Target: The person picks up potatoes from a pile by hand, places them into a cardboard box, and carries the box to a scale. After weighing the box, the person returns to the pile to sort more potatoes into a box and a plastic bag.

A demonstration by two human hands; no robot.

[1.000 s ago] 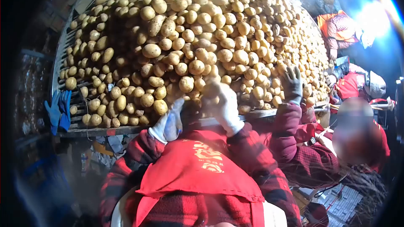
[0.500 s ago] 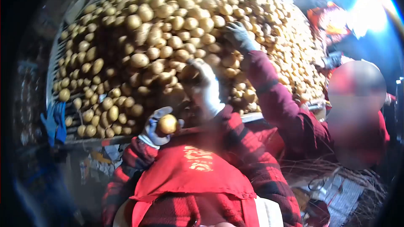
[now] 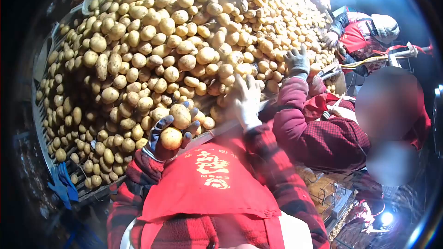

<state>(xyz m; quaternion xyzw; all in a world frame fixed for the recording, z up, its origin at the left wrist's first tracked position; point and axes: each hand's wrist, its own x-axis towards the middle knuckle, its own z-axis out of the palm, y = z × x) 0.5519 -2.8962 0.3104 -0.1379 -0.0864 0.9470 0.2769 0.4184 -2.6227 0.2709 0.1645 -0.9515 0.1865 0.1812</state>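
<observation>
My left hand [image 3: 154,140], in a white glove with dark blue fingers, is curled around two potatoes. A round yellow potato [image 3: 171,139] sits low against the palm, and a larger potato [image 3: 180,116] rests just above it between the fingers. To the right, my right hand [image 3: 248,102] in a white glove is slightly blurred. Its fingers are spread over the near edge of the potato heap [image 3: 157,39], with no potato visible in its grasp.
A co-worker's gloved hand [image 3: 297,62] reaches onto the heap from the right. Another person [image 3: 364,32] works at the far right. A pair of blue gloves [image 3: 63,185] hangs at the slatted table's left front corner. A metal frame [image 3: 330,193] stands at lower right.
My left hand now holds two potatoes where one showed before. My right hand has moved right and its fingers have spread. The view has shifted, showing more of the people at right.
</observation>
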